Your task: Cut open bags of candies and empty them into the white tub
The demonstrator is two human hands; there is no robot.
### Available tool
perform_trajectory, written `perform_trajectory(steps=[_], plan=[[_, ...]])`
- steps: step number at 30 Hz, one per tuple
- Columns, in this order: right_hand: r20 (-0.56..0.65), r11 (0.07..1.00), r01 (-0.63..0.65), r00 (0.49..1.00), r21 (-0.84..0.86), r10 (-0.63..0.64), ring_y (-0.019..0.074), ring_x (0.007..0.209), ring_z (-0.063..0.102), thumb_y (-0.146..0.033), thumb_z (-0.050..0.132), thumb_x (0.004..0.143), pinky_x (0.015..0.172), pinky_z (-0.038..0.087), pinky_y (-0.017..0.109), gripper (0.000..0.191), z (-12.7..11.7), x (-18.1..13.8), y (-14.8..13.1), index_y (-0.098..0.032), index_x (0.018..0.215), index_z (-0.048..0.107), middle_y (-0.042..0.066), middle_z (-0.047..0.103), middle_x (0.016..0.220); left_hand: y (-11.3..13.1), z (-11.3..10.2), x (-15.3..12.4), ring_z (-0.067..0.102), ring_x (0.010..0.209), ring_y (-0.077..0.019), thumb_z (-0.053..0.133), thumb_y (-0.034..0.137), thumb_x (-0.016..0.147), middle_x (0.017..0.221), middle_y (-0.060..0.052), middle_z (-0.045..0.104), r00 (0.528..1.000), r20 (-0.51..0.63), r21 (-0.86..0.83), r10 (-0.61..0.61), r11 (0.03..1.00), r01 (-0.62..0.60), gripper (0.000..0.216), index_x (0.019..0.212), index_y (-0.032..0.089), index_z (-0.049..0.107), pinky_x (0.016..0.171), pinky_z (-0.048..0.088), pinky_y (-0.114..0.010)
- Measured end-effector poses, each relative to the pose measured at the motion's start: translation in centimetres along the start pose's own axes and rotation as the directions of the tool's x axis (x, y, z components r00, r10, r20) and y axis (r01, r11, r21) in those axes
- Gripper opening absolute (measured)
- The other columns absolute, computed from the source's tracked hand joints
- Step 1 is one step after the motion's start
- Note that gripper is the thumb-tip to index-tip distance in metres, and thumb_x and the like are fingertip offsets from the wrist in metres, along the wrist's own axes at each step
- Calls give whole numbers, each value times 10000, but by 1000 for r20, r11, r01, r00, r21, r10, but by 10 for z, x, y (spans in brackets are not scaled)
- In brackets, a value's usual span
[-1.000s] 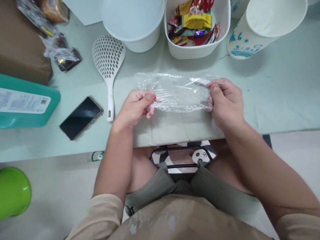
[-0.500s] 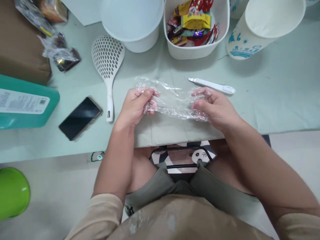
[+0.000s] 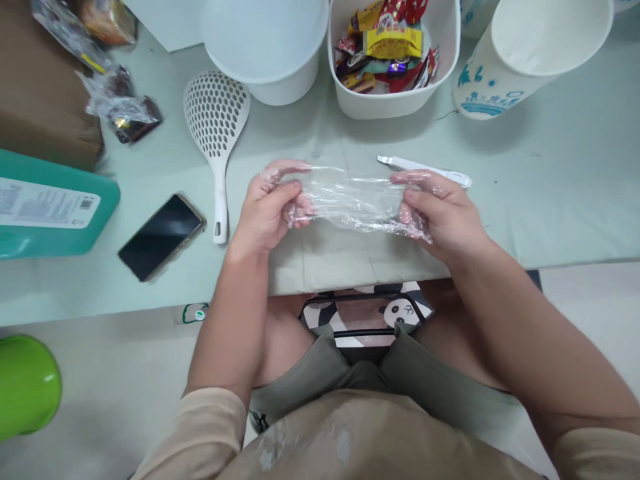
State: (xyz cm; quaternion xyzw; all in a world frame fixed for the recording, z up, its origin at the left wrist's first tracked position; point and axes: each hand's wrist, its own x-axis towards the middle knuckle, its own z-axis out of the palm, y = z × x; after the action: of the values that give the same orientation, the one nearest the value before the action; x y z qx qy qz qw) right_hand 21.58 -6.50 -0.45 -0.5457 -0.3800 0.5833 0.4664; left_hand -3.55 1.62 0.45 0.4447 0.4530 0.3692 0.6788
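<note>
Right now both hands are closed on a crinkled clear plastic bag (image 3: 350, 200), held stretched between them just above the pale green table (image 3: 550, 193), near its front edge. The left hand (image 3: 273, 210) pinches the bag's left end with its fingers curled over the film, and part of the film wraps over its fingertips. The right hand (image 3: 440, 213) grips the right end, thumb on top and fingers underneath, with film covering some of its fingers. The bag looks empty and see-through, so the table shows through it.

Just behind the right hand a slim white utility knife (image 3: 425, 170) lies flat on the table, close to the hand's knuckles. To the left of the left hand lies a white perforated plastic scoop (image 3: 217, 117), handle pointing toward the person, and further left a black smartphone (image 3: 161, 235) rests face up beside a teal flat box with a white label (image 3: 50, 213). At the back stand a round white plastic tub (image 3: 265, 47), a white rectangular bin of wrapped sweets (image 3: 395, 60) and a large white paper cup with blue print (image 3: 520, 53) lying on its side. A bright green round object (image 3: 27, 387) sits low on the floor at the left.
</note>
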Motion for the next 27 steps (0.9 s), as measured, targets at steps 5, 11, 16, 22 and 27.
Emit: perform_trajectory(steps=[5, 11, 16, 22, 27], plan=[[-39, 996, 42, 998, 80, -39, 113, 354, 398, -461, 719, 833, 360, 333, 269, 204, -2, 1, -3, -289, 927, 664, -62, 489, 498, 5, -5, 0, 535, 369, -84, 739, 251, 701, 468, 65, 579, 999, 53, -119, -7, 993, 13, 122, 705, 238, 618, 364, 407, -198], [-88, 994, 67, 994, 88, -60, 158, 466, 547, -645, 649, 787, 423, 435, 325, 407, -2, 0, -10, -251, 689, 629, 25, 617, 580, -2, -12, 7, 611, 514, -132, 487, 614, 951, 555, -25, 638, 995, 101, -3, 6, 1000, -6, 514, 696, 198, 649, 507, 498, -291], [-157, 983, 66, 983, -174, -94, 130, 516, 584, -567, 647, 875, 481, 419, 273, 427, 1, -6, -12, -205, 649, 665, 32, 656, 594, -9, -8, 6, 555, 510, -82, 792, 394, 790, 543, 19, 620, 989, 31, 167, 143, 975, -147, 270, 634, 204, 680, 487, 439, -244], [-95, 911, 69, 988, -407, -118, 151, 546, 617, -254, 753, 814, 537, 471, 285, 186, -7, -6, -10, -230, 995, 715, -13, 684, 638, -10, -12, 5, 613, 505, -83, 812, 182, 731, 626, 59, 657, 993, -20, 178, 116, 978, -110, 239, 951, 218, 726, 522, 515, -212], [-46, 889, 99, 990, -447, -134, 167, 618, 651, -356, 709, 893, 596, 523, 318, 146, -9, -5, -6, -223, 871, 653, 18, 705, 727, -11, -11, 6, 639, 485, -87, 777, 265, 796, 588, 50, 648, 995, 7, 185, 102, 978, -102, 120, 813, 217, 668, 460, 474, -179]])
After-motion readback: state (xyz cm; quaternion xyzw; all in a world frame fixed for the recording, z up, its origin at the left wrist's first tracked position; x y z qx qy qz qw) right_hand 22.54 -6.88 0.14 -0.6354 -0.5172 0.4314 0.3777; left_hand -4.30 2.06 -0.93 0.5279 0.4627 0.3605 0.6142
